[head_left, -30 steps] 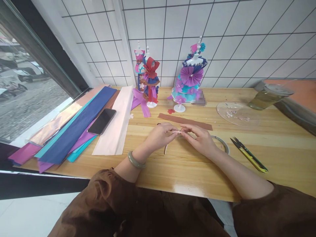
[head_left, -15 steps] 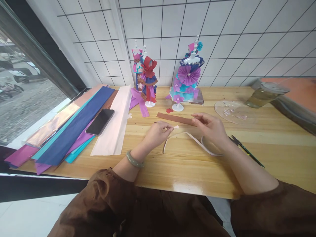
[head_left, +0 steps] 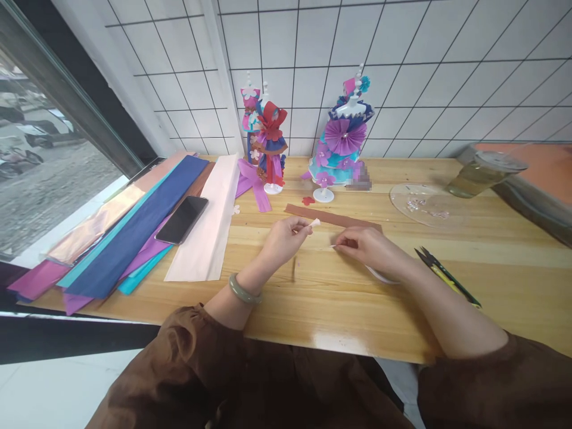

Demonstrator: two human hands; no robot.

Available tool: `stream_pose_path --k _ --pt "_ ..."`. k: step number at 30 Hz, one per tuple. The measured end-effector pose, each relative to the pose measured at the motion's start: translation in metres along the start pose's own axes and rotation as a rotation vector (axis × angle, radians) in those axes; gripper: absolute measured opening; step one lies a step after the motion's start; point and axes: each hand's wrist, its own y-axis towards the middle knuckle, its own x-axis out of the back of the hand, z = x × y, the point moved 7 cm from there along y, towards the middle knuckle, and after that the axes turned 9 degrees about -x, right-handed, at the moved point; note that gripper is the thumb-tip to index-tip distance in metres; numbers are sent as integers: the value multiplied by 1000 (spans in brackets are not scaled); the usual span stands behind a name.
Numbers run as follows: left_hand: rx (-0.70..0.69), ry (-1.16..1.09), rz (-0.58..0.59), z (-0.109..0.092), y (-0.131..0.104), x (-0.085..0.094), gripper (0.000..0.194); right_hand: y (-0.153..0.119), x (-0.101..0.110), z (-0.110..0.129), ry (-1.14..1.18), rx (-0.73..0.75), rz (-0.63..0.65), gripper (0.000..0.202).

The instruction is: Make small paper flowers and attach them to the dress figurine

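Observation:
My left hand [head_left: 285,239] is closed in a pinch around a small, pale pink rolled piece of paper [head_left: 316,223], whose flared tip sticks out past the fingertips. To its right, my right hand [head_left: 372,249] pinches the end of a narrow white strip [head_left: 382,277]; the rest of that strip curves out from under the palm and is partly hidden. Just beyond both hands lies a flat brown paper strip [head_left: 319,214], its right end close to my right knuckles. A small red paper flower [head_left: 308,201] rests behind the brown strip.
Small dress forms in paper outfits [head_left: 273,128] [head_left: 344,137] stand by the tiled wall. Left are a phone [head_left: 183,219], a pale pink sheet [head_left: 205,232] and stacked coloured papers [head_left: 134,229]. Right are pens [head_left: 447,275], a clear plate of beads [head_left: 397,193] and a lidded cup [head_left: 478,176].
My right hand has left the brown strip's end, come down toward me and taken the white strip's end. The white strip has shifted toward it. My left hand still holds the pink piece.

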Motion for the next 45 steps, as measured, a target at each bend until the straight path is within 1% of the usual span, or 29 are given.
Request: stream_pose_path --k 3,6,8,11,14,17,20,22,26,28,33,37,41,45 --pt "36 -82 -38 8 1 1 19 -2 4 12 -14 93 -96 13" --pt "153 -203 -28 16 0 -3 20 -6 9 22 -18 175 -188 15" --pt "274 -314 10 20 -4 -8 21 -8 10 27 -25 219 -232 17" --pt "431 -523 91 20 -12 -19 21 -10 10 31 -45 267 -273 20" --pt "502 -724 153 15 -17 -27 20 -12 7 34 -71 296 -280 23" --pt "508 -821 158 14 -17 -31 16 -12 2 36 -67 321 -259 25" --pt "492 -782 152 14 -16 -30 15 -12 -1 37 34 304 -233 25" --pt "467 -740 138 12 -14 -29 14 -11 -1 34 148 231 -222 23" --pt "414 -721 120 7 -11 -28 12 -8 -4 26 314 23 -160 19" --pt "399 -736 120 6 -11 -29 11 -7 -5 23 343 -55 -141 18" --pt "386 -769 144 4 -12 -35 14 -6 -6 13 340 -193 -174 17" --pt "396 -755 155 2 -13 -37 15 -5 -11 11 417 -204 -137 19" --pt "425 -680 168 3 -14 -36 9 -5 -11 11 476 -193 -155 18" --pt "422 -609 169 7 -15 -36 13 -5 -12 12 555 -169 -155 16"
